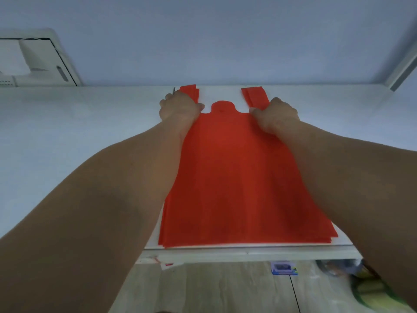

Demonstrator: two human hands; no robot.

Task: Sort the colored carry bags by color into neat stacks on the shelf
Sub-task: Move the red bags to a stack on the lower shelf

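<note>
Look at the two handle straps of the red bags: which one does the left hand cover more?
The left strap: the left hand hides most of its length, while the right strap shows nearly whole beside the right hand.

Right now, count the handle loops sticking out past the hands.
2: the left handle above the left hand, the right handle beside the right hand. Stacked bags beneath may hide more.

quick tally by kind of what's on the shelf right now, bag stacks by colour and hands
Red bag stack: 1 (bags in it too layered to count)
Stacks of other colours: 0
Hands on the stack: 2, left hand and right hand
Total: 3
</note>
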